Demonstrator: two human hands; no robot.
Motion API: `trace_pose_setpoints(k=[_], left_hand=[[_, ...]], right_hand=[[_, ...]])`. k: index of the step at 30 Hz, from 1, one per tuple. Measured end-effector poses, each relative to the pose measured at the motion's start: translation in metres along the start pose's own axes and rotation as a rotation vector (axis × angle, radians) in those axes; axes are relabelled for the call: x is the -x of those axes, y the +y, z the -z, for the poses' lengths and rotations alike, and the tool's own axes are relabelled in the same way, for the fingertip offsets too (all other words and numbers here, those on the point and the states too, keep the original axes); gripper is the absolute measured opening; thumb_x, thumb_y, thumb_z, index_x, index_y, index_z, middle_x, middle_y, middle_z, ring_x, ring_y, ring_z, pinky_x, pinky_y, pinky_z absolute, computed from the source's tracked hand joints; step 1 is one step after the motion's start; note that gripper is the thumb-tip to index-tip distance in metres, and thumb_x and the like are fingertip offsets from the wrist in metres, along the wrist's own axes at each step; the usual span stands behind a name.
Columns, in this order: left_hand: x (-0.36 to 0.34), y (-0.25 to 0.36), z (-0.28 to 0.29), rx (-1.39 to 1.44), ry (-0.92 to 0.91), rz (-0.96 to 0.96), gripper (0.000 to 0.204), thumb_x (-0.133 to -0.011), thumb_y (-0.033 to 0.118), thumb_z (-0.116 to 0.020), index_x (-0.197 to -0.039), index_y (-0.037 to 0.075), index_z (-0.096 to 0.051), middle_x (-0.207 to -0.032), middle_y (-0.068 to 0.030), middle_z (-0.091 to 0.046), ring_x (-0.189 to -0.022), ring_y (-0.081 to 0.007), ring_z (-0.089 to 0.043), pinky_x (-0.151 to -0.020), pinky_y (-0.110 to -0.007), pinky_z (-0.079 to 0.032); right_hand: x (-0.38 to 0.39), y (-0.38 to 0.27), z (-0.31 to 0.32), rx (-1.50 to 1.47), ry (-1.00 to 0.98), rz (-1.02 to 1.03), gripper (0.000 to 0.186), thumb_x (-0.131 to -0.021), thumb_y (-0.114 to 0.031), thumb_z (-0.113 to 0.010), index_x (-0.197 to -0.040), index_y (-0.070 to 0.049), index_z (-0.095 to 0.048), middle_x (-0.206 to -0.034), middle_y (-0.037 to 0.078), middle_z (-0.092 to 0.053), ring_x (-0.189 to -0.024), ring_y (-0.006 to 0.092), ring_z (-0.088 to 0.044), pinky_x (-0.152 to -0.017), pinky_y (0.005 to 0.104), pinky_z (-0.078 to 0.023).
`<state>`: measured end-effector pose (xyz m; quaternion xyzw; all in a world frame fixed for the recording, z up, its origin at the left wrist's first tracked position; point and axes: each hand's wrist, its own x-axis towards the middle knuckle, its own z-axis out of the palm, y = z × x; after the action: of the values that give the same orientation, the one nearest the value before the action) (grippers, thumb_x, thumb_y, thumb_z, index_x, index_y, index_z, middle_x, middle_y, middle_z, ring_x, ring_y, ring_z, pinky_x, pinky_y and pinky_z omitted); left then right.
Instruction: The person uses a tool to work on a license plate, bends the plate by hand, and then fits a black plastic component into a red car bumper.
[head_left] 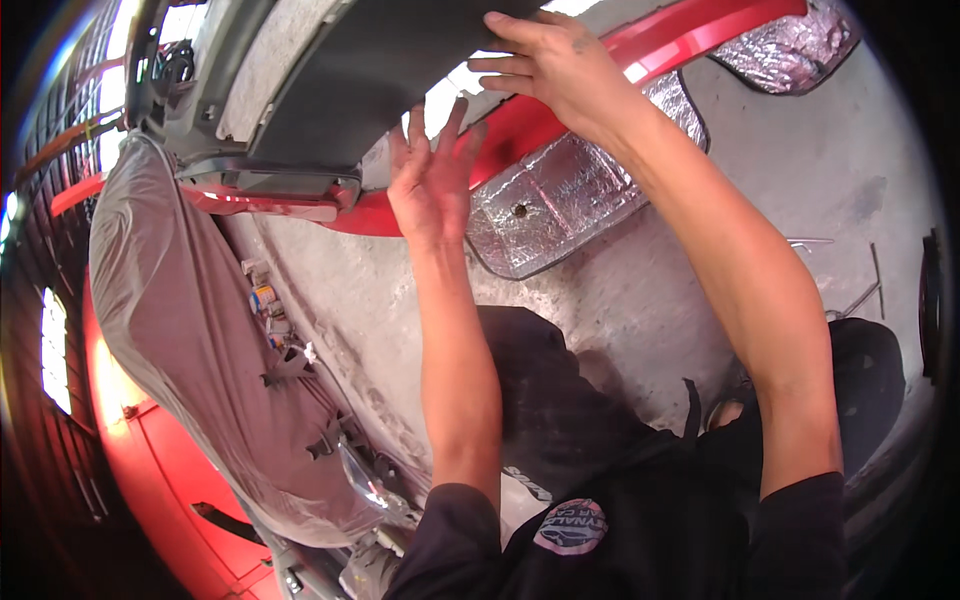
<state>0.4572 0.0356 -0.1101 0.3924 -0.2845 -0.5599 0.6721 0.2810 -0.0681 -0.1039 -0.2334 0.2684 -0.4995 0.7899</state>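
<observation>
A large, flat dark grey panel (370,80) fills the upper middle, with a paler strip (270,80) along its left side. My left hand (432,190) is raised at the panel's lower right edge, palm turned up and fingers spread. Further right and higher, my right hand (560,70) reaches to the panel's right edge with its fingers stretched apart. Whether the fingertips press on the panel is hard to tell. Below and behind both hands runs a long, curved red car body part (520,135), resembling a bumper.
Silver reflective mats (560,205) lie on the grey concrete floor (790,160) under the red part. To the left, a grey cloth cover (190,330) drapes a large shape, with small containers (263,300) beside it. A thin metal rod (876,280) lies at the right.
</observation>
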Motion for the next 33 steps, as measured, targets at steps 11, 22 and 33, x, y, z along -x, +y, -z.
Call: trace_pose_setpoints(k=[11,22,33], left_hand=[[0.037,0.037,0.054,-0.39,0.593,-0.016,0.071,-0.097,0.001,-0.058,-0.16,0.002,-0.025,-0.15,-0.0221,-0.045,-0.133,-0.0463,-0.054,-0.11,-0.057,-0.049],[0.009,0.093,0.076,-1.366,0.584,-0.18,0.047,-0.102,0.006,-0.057,-0.147,-0.006,-0.05,-0.126,-0.0166,-0.068,-0.094,-0.0241,-0.074,-0.07,-0.034,-0.061],[-0.003,0.101,0.068,-1.793,0.495,-0.286,0.029,-0.093,0.015,-0.072,-0.106,-0.011,-0.073,-0.082,-0.0122,-0.075,-0.071,-0.016,-0.069,-0.067,-0.032,-0.054]], right_hand=[[-0.013,0.012,0.017,-0.38,-0.244,-0.043,0.04,-0.096,-0.012,-0.061,-0.129,0.005,-0.047,-0.109,0.017,-0.063,-0.098,0.03,-0.067,-0.087,0.0421,-0.059],[-0.026,0.007,-0.009,-0.442,-0.301,-0.074,0.034,-0.083,-0.011,-0.063,-0.111,-0.001,-0.048,-0.115,0.021,-0.058,-0.13,0.0414,-0.054,-0.113,0.059,-0.04],[-0.023,0.009,-0.004,-0.417,-0.287,-0.107,0.07,-0.082,-0.008,-0.062,-0.143,0.011,-0.033,-0.126,0.026,-0.051,-0.136,0.044,-0.049,-0.116,0.0596,-0.037]])
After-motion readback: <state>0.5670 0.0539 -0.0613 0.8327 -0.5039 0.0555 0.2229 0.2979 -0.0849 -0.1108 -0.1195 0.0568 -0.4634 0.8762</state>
